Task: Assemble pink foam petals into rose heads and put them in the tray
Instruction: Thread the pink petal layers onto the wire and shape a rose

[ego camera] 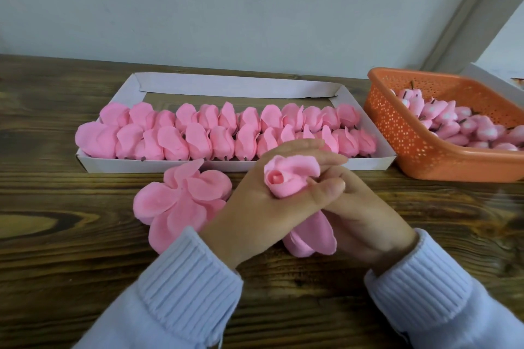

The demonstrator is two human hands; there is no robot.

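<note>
The left hand (255, 201) grips the rose head (286, 178). Its fingers (317, 150) lie nearly straight and close together behind the flower, and its thumb (326, 187) presses across the front near the base, so the flower is pinched between them. The right hand (365, 215) comes in from the other side with its fingers curled against the right side of the rose head. Their tips are hidden behind the left thumb, so they seem to be holding the base rather than plainly showing it.

The rose head is held above the table (71, 207), just in front of the tray (283, 165). It is a small, tight bud of pink foam with a rounded darker pink centre facing the camera. A few petals are wrapped round it, and one flares out to the upper right. The lower petals (309, 235) hang open and loose below it, between the left wrist and the right palm.

The white cardboard tray lies behind the hands with two rows of finished roses (198, 133) packed side by side. The strip of tray behind the rows is bare. A spread of loose petals (181, 201) lies on the table just left of the left hand, touching the tray's front wall. An orange basket (411, 147) to the right of the tray holds pink buds (453, 125). Both wrists wear pale ribbed sleeves (184, 278).
</note>
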